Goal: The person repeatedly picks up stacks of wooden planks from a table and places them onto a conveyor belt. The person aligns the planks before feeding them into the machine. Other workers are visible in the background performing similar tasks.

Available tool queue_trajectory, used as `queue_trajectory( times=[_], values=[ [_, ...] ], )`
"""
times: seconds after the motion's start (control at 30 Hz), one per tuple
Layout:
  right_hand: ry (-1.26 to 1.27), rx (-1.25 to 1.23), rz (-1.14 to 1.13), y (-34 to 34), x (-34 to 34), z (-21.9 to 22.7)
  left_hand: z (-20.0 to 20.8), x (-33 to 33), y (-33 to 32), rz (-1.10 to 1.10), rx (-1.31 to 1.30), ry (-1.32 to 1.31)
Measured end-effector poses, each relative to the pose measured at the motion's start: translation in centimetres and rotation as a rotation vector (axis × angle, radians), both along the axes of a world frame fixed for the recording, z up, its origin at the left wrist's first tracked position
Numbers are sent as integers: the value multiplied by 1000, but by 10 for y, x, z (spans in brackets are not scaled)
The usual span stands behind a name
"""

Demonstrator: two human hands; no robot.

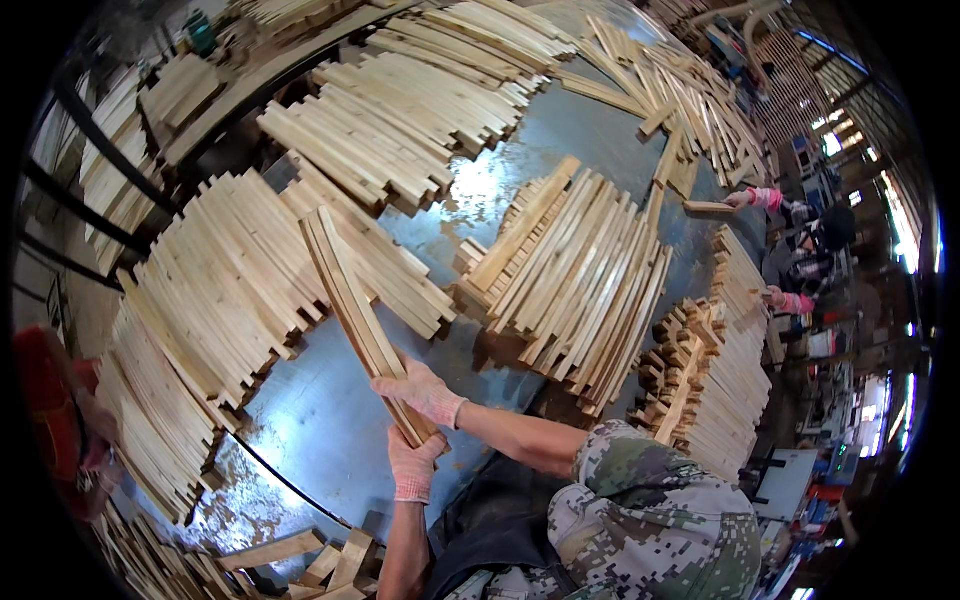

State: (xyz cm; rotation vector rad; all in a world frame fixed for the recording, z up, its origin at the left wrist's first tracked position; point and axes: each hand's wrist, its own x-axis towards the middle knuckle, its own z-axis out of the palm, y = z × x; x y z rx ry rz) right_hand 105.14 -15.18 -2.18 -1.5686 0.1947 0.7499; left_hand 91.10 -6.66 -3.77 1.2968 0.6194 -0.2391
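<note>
Both my hands, in pale pink-white knit gloves, hold a small bundle of long wooden strips (350,298) that slants up and to the left over the metal table. My left hand (412,465) wraps round the lower end of the strips. Just above it, my right hand (420,390) grips them from the right side, its forearm coming out of a camouflage sleeve. Beyond the bundle's upper end lies a row of wooden strips (228,270) side by side. To the right of my hands a stacked pile of strips (575,280) rests on the table, with one strip lying across shorter-looking pieces.
The shiny metal table (310,400) carries more strip rows (360,130) at the far side and a loose heap (690,110) at the far right. Short offcuts (340,562) lie near the bottom edge. Gloved co-workers (790,240) stand at the right; a person in red (50,420) is at the left.
</note>
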Motion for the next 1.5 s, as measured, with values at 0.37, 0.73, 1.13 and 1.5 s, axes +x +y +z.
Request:
queue_trajectory(
  times=[0.37, 0.73, 1.13, 1.5],
  values=[
    [-133, 443, -637, -191, -15, 54, 69, 102, -58, -592, -16, -21],
    [-105, 195, -943, -395, -130, 70, -10, 326, -182, -859, 433, -147],
    [-124, 167, -982, -449, -195, 56, -13, 381, -257, -1109, 1176, 41],
    [-88, 167, -941, -454, -205, 73, -101, 384, -200, -899, 575, -150]
  ],
)
